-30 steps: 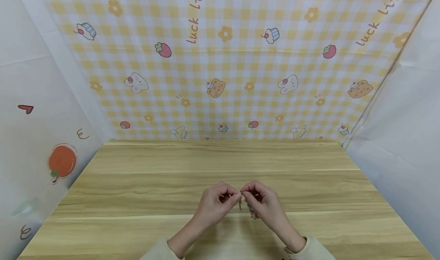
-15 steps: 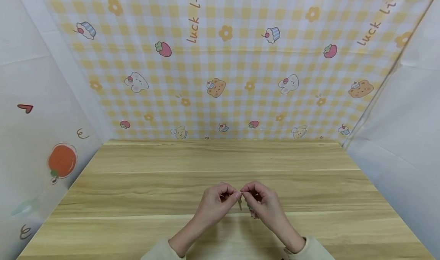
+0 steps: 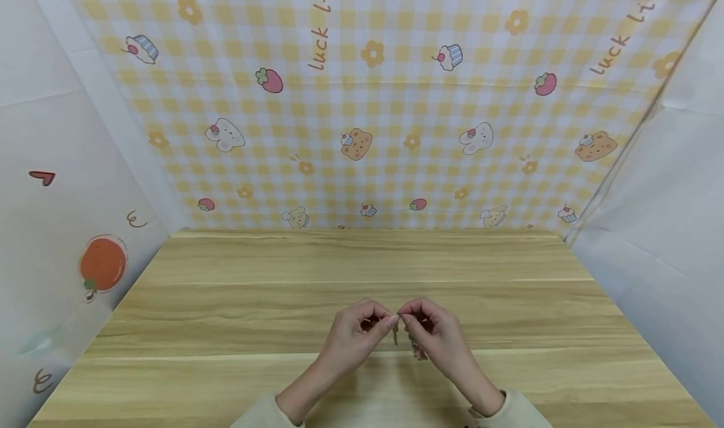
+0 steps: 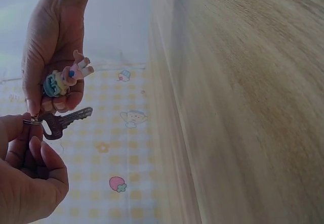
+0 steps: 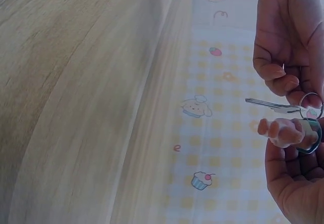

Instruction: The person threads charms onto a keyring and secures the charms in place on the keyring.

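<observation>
Left hand (image 3: 357, 330) and right hand (image 3: 434, 334) meet fingertip to fingertip above the table, seen in the head view. The left thumb and finger pinch a thin metal key ring (image 5: 301, 100). From it hangs a key (image 4: 75, 117) with a dark head and toothed blade. Right thumb and fingertip pinch a small part at the ring's edge; what it is exactly is hidden. A small figurine charm (image 4: 65, 81), pink, cream and blue-green, dangles against the right hand's fingers. Whether the charm is linked to the ring cannot be made out.
A wood-grain table (image 3: 254, 296) spreads under the hands. Behind it stands a yellow checked cloth (image 3: 384, 110) with cartoon prints. White sheets hang at the left (image 3: 51, 132) and right (image 3: 667, 195) sides.
Both hands stay nearly in place, still joined at the key ring. The key's hanging tilt shifts slightly, and the right fingertips move very little.
</observation>
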Demonstrator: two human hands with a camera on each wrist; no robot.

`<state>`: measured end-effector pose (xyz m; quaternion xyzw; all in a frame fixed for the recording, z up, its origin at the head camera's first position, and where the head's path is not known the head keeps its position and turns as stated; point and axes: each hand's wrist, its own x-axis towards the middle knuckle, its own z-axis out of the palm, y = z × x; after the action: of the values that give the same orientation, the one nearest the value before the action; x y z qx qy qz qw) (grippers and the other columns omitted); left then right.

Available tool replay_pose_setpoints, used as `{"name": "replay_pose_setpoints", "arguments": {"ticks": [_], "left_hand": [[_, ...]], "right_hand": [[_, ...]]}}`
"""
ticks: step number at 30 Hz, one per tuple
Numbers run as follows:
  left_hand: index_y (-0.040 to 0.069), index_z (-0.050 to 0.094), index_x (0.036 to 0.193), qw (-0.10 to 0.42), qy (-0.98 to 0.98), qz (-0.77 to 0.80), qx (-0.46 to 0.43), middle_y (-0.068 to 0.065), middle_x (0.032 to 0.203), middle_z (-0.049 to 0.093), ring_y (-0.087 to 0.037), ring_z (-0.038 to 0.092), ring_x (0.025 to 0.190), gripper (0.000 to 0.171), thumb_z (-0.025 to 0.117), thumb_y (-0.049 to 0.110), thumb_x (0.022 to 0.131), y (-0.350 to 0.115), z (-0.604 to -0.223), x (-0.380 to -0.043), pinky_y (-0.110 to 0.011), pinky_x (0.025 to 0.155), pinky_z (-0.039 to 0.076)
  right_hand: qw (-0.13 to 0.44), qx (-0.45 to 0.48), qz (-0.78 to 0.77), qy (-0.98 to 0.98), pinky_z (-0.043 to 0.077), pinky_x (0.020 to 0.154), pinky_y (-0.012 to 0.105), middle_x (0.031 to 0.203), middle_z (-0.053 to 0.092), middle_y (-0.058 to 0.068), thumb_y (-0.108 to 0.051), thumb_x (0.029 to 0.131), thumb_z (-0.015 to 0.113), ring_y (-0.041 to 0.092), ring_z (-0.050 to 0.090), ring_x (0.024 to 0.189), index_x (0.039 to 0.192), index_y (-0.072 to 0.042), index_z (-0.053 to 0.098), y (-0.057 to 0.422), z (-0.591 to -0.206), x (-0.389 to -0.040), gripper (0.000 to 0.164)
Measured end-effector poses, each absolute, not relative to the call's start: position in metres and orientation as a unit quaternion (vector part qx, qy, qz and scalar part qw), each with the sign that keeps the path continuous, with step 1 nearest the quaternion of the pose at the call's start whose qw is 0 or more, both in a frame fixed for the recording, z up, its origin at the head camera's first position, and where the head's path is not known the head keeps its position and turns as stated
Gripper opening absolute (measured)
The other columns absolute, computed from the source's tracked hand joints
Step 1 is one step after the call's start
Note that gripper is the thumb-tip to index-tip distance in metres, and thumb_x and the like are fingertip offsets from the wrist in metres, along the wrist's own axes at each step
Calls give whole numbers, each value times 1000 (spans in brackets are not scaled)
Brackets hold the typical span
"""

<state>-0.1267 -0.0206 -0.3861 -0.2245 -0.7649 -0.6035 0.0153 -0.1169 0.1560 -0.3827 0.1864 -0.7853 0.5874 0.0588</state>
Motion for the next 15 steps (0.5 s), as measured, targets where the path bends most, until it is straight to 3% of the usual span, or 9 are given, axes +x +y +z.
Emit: {"name": "replay_pose_setpoints", "arguments": {"ticks": [7,15], "left_hand": [[9,68,84,-1,-769,-603,-212,-3,80,63,-4,50,64,10,64,17,89,-20,-385,-125,-18,58,44],[10,66,85,-11,-779,-594,-201,0,82,62,-3,51,65,10,65,19,89,-19,-385,-125,-19,58,45]], "right_hand": [[65,183,586,-787,42,34,24,69,54,15,-6,92,58,3,47,45,90,-1,60,155,-383,-116,5],[58,175,579,-794,41,34,23,71,56,11,-5,92,59,2,46,44,90,-2,60,154,-383,-116,4]]}}
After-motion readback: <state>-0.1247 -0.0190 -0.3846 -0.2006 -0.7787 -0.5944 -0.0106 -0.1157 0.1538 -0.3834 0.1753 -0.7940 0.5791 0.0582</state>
